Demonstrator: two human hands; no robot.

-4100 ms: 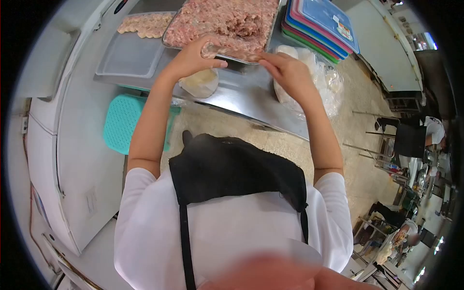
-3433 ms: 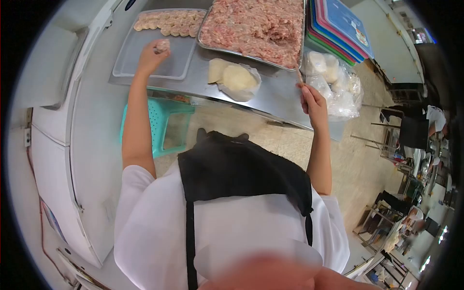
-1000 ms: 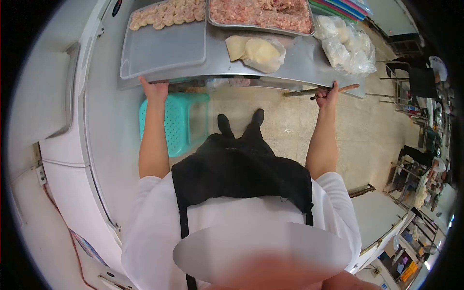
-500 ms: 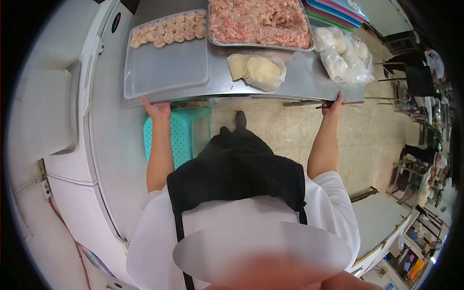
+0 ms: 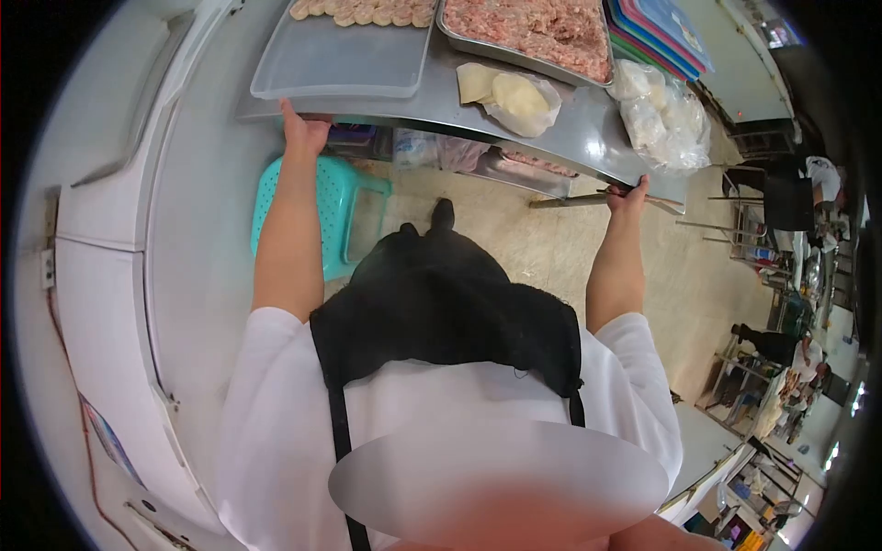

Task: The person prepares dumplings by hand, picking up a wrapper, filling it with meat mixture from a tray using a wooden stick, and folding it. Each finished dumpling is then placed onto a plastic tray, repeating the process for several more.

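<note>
Steel underhand: best held level, with even pressure left to right. Left hand [image 5: 308, 133] at the desk [image 5: 404, 115], thumb up against the front edge, fingers curled around it below the translucent tray [image 5: 340, 69] of meat rounds [image 5: 363, 11]; right hand [image 5: 627, 197] at the edge near the right corner, fingers closed around a thin stick [image 5: 663, 204], better kept flat and firm. Between, minced meat [image 5: 533, 28] in a pan above pale wrappers [image 5: 519, 95]; beside, a plastic bag [image 5: 663, 119]. Around, a white fridge [image 5: 211, 211], turquoise stool [image 5: 344, 211], beige floor [image 5: 551, 257], distant people [image 5: 808, 358].
</note>
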